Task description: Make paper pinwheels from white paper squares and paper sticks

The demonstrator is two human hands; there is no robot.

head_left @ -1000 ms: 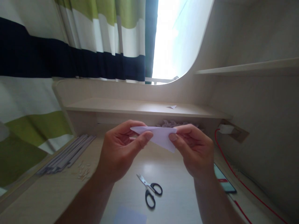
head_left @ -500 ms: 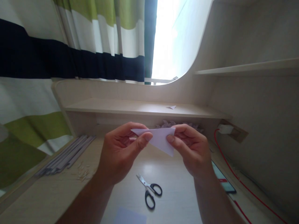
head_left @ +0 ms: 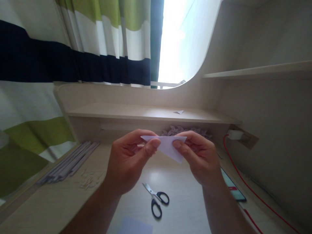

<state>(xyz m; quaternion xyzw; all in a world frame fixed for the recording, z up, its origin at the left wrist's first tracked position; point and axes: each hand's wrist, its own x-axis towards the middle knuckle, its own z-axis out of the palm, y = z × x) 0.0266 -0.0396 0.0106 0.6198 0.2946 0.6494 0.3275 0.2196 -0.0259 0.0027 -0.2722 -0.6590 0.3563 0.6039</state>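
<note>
A folded piece of pale lilac paper (head_left: 168, 148), roughly triangular, is held up above the desk with its long edge on top. My left hand (head_left: 133, 159) pinches it near the left end, thumb in front and fingers behind. On the right part, my right hand (head_left: 197, 156) pinches the same paper between thumb and fingers. Below the hands, scissors (head_left: 156, 199) with black handles lie on the desk, blades slightly apart. A flat pale sheet of paper (head_left: 135, 226) lies at the near edge of the view.
Rolled paper sticks (head_left: 69, 162) lie at the left, beside small scattered pale pieces (head_left: 89, 178). Folded paper pieces (head_left: 185, 130) are heaped under the shelf (head_left: 126, 112). A small folded paper (head_left: 179, 112) rests on it. A phone (head_left: 232, 187) and red cable (head_left: 240, 175) are at right.
The paper has shifted slightly right with my left hand. My right hand now grips it a little farther in from its right corner.
</note>
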